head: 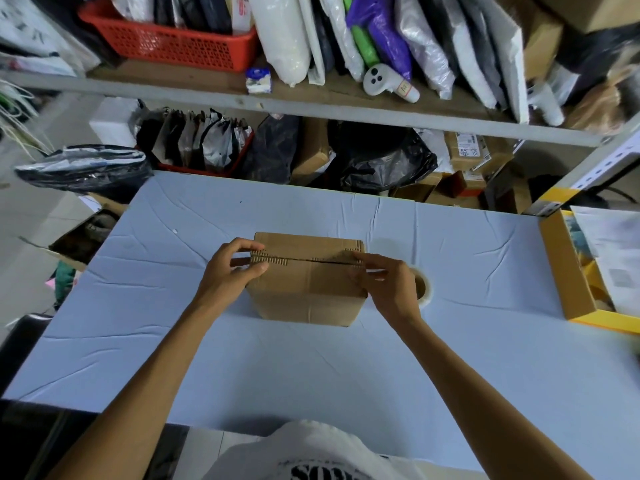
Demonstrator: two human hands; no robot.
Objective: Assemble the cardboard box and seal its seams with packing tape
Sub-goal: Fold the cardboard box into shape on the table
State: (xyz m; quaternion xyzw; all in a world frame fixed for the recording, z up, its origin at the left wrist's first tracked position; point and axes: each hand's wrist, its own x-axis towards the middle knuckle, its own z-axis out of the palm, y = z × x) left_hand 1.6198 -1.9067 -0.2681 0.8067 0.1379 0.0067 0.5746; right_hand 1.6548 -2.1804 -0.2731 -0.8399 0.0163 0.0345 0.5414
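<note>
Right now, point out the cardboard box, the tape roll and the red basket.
cardboard box (304,299): head view, front face.
tape roll (426,289): head view, its visible rim.
red basket (180,46): head view, front wall.

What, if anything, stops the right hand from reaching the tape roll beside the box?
Probably nothing, so yes. The tape roll lies on the table right beside the right hand, nothing between them. That hand pinches the cardboard box flaps shut, so it must let go first.
</note>
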